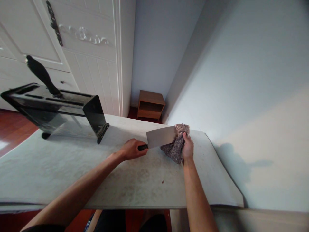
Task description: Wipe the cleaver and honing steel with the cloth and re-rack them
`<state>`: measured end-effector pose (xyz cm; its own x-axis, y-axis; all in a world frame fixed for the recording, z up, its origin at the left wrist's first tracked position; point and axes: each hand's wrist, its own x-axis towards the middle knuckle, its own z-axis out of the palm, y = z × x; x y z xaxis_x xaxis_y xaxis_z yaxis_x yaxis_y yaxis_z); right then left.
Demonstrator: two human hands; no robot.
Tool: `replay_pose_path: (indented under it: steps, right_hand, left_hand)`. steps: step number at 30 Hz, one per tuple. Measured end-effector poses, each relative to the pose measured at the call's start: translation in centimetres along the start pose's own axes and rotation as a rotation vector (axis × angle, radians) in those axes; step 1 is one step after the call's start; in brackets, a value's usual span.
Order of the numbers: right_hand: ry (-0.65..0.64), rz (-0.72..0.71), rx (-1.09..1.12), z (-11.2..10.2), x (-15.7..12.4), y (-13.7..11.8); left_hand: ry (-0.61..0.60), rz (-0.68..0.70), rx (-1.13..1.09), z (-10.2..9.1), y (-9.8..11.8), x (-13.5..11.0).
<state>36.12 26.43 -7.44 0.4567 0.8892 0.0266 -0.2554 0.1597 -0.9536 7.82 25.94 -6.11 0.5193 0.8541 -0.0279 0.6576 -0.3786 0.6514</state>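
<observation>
My left hand is closed round the black handle of a kitchen cleaver. Its broad steel blade points right, held above the table. A grey-brown cloth is folded over the blade's far end and hides the tip. Gripping that cloth is my right hand, thumb on top; its other fingers are hidden behind the cloth. To the left stands a knife block with clear sides and a black frame, and one black-handled knife sticks up out of a slot in it.
The stained, pale tabletop lies under both hands and has a small brown speck on it. A wall rises close on the right. White cabinets stand behind the knife block, and a small wooden nightstand sits beyond the table's far edge.
</observation>
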Motion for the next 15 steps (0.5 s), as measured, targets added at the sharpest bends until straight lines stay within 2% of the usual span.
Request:
replay_pose_path:
  steps: [12, 15]
  right_hand:
    - [0.085, 0.015, 0.056, 0.35, -0.13, 0.27]
    - [0.061, -0.013, 0.035, 0.28, 0.11, 0.67]
  left_hand:
    - [0.103, -0.068, -0.088, 0.74, 0.37, -0.01]
    - [0.116, -0.07, -0.118, 0.76, 0.57, -0.04]
